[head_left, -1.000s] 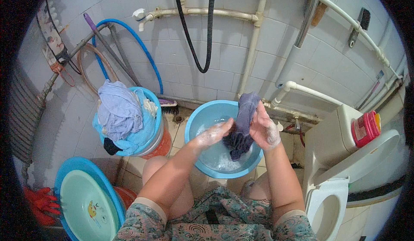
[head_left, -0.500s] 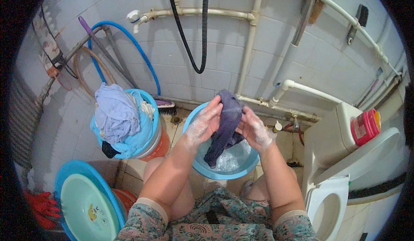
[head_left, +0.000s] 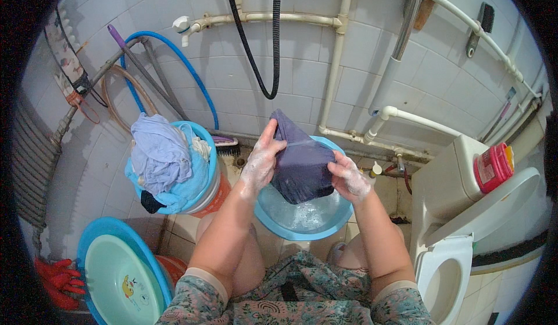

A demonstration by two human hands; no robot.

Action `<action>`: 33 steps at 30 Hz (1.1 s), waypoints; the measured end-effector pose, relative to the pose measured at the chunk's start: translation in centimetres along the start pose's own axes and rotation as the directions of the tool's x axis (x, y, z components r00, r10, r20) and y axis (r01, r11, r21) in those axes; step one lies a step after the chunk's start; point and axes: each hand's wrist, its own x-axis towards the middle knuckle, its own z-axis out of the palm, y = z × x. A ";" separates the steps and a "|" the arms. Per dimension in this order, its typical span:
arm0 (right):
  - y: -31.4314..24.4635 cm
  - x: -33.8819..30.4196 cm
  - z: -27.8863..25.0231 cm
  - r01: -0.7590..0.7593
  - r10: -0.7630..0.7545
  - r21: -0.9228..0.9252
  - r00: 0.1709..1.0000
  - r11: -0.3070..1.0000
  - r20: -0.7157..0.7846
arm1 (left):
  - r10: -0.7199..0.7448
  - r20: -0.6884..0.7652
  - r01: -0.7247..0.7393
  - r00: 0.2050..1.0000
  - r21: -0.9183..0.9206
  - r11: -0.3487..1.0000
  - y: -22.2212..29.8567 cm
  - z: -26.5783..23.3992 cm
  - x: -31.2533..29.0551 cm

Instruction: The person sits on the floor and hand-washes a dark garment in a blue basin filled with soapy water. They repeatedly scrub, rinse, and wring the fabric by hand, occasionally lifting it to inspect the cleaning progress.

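Observation:
A dark purple-grey piece of wet cloth (head_left: pixel 303 165) is stretched out between my hands above a blue basin (head_left: pixel 290 232) of soapy water. My left hand (head_left: pixel 261 161), with suds on it, grips the cloth's upper left edge. On the other side, my right hand (head_left: pixel 350 177) pinches its right edge, and foam covers the wrist. The cloth hangs spread rather flat, hiding the far part of the basin. What kind of garment it is, I cannot tell.
To the left, a blue tub (head_left: pixel 211 168) on a bucket holds piled laundry (head_left: pixel 160 156). Nearer stands a green basin (head_left: pixel 119 284) inside a blue one, beside red gloves (head_left: pixel 61 279). A toilet (head_left: pixel 444 273) is at right. A scrubbing brush (head_left: pixel 225 144) lies by the wall; a black hose (head_left: pixel 274 63) hangs ahead.
The cloth was bunched and hanging narrow between my hands; now it is spread wide. My left hand has moved left, and my hands are farther apart.

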 end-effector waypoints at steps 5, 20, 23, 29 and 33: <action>0.2 1.0 0.7 0.201 -0.177 0.176 0.974 0.964 -0.143 | -0.102 -0.095 0.069 0.990 -0.307 0.949 -0.2 1.5 -0.6; 0.1 3.3 -1.2 0.170 -0.361 -0.434 0.840 0.884 -0.406 | -0.280 0.216 -0.049 0.935 0.864 0.501 -3.6 2.4 -0.5; -1.5 2.5 -2.1 0.118 -0.317 -0.441 0.855 0.890 -0.410 | -0.522 0.169 -0.107 0.836 0.983 0.148 -5.6 0.6 0.3; -3.9 1.0 -3.8 0.041 -0.343 -0.599 0.850 0.800 -0.400 | -0.247 0.329 0.107 0.911 0.391 0.914 -3.5 -1.4 1.0; -2.1 1.4 -5.6 -0.104 -0.283 -0.849 0.916 0.518 -0.284 | -0.233 0.195 0.252 0.953 -0.079 0.964 -2.0 -0.3 0.5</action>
